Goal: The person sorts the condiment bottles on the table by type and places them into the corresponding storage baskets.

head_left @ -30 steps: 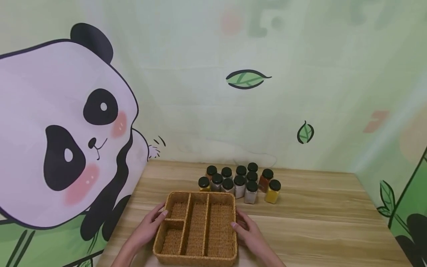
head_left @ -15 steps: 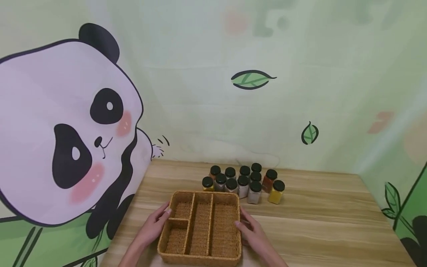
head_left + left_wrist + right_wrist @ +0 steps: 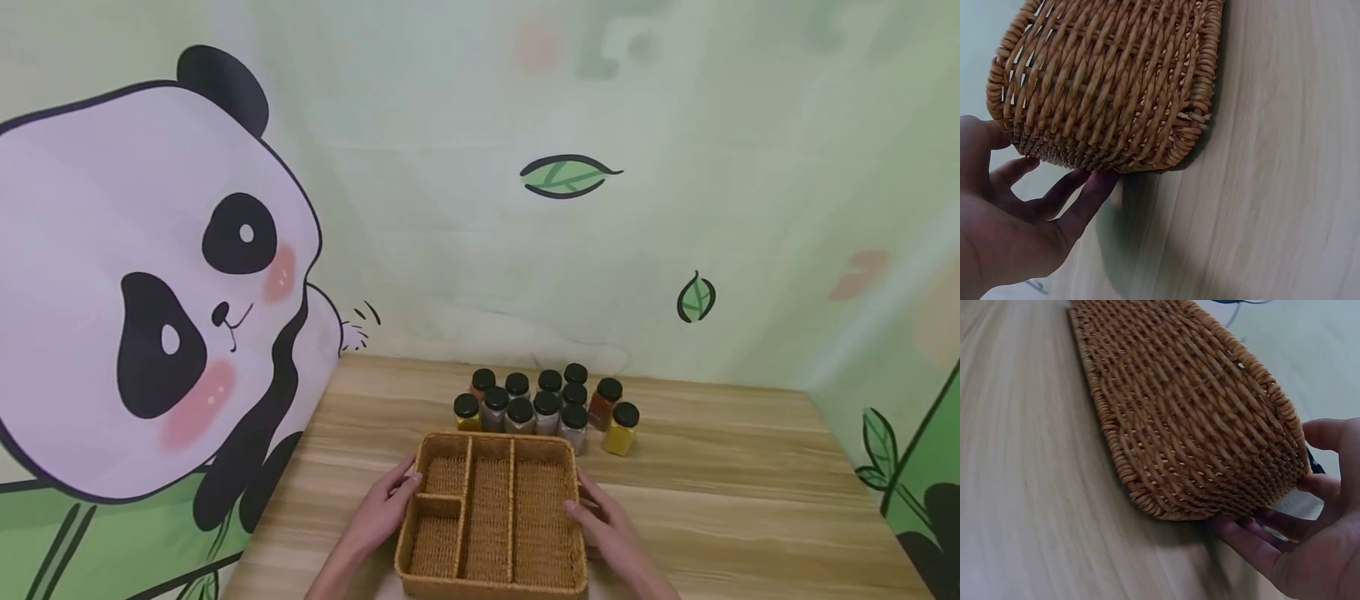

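Observation:
In the head view a brown woven basket [image 3: 543,533] with several compartments stands at the front of the table, nothing inside it. My left hand [image 3: 381,515] holds its left side, thumb at the rim. On the opposite side my right hand [image 3: 613,533] grips it the same way. The left wrist view has fingers [image 3: 1088,203] pressing against the corner and lower edge of the wicker wall [image 3: 1104,81]. In the right wrist view, fingertips [image 3: 1229,528] reach the bottom edge of the basket's corner [image 3: 1210,425], with the thumb near the rim.
Several small jars with black lids [image 3: 547,405] stand grouped just behind the basket. A yellow-filled jar [image 3: 621,432] is at their right end. Wood-grain table [image 3: 735,500] extends to the right, and a panda-printed backdrop [image 3: 450,208] rises behind it.
Both hands have moved the basket to the right along the table, and its far edge now overlaps the front jars more in view. The jars have stayed in place.

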{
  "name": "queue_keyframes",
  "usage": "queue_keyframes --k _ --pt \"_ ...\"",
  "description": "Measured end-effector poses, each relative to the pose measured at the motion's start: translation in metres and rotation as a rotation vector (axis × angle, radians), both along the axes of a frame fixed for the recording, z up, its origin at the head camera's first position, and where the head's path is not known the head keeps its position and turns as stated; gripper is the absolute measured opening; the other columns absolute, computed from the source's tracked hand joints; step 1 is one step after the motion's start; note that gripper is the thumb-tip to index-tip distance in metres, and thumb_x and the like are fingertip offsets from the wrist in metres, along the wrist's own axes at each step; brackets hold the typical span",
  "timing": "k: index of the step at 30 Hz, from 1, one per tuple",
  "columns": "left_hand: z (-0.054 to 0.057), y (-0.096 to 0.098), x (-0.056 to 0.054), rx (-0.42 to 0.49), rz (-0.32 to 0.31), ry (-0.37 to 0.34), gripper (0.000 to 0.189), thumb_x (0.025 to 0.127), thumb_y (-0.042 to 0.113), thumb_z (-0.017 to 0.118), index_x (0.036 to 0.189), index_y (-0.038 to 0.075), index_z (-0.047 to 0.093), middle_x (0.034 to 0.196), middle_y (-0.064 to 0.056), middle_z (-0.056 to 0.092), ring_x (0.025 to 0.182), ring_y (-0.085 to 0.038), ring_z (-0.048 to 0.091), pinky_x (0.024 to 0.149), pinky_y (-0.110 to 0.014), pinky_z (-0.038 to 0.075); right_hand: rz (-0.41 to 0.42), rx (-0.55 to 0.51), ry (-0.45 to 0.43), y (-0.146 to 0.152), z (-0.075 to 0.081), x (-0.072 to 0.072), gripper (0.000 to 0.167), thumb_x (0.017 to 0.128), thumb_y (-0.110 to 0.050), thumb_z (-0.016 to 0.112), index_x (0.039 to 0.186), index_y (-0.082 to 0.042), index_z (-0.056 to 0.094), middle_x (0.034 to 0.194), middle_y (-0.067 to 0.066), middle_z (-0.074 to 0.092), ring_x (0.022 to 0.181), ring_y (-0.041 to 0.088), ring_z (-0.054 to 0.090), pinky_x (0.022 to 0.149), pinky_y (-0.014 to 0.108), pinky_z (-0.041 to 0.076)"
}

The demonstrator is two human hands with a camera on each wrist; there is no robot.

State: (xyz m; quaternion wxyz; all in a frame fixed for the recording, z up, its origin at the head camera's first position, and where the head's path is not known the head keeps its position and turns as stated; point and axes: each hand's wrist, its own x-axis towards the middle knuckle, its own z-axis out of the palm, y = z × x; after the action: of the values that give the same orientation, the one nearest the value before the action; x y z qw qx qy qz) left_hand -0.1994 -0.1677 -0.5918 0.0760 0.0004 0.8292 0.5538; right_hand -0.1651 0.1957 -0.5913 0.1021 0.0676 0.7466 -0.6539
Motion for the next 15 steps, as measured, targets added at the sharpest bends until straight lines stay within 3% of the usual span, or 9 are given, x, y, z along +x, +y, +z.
queue_keyframes --k 7,11,15 --pt "-0.001 0.043 -0.007 0.069 -0.069 -0.030 0.058 0.113 0.034 0.052 0.164 0.009 0.041 0.137 -0.021 0.064 0.116 -0.032 0.064 0.089 -0.044 0.058 -0.015 0.038 -0.007 0.043 0.014 0.008 0.065 0.108 -0.020 0.062 0.166 -0.011 0.035 0.156 0.030 0.046 0.137 0.043 0.051 0.096 0.057 0.058" --pt "0.000 0.060 -0.011 0.090 -0.071 -0.036 0.059 0.112 0.035 0.053 0.163 0.009 0.041 0.138 -0.023 0.062 0.117 -0.034 0.065 0.087 -0.045 0.060 -0.012 0.059 -0.001 0.062 0.014 0.009 0.066 0.108 -0.022 0.063 0.166 -0.012 0.035 0.159 0.028 0.044 0.141 0.042 0.049 0.107 0.056 0.051" --pt "-0.001 0.070 -0.012 0.082 -0.065 -0.026 0.056 0.111 0.032 0.054 0.162 0.012 0.044 0.137 -0.022 0.063 0.122 -0.035 0.062 0.093 -0.049 0.058 0.007 -0.013 -0.034 0.072 0.008 0.010 0.068 0.109 -0.021 0.061 0.168 -0.012 0.028 0.162 0.032 0.036 0.142 0.048 0.045 0.098 0.058 0.057"
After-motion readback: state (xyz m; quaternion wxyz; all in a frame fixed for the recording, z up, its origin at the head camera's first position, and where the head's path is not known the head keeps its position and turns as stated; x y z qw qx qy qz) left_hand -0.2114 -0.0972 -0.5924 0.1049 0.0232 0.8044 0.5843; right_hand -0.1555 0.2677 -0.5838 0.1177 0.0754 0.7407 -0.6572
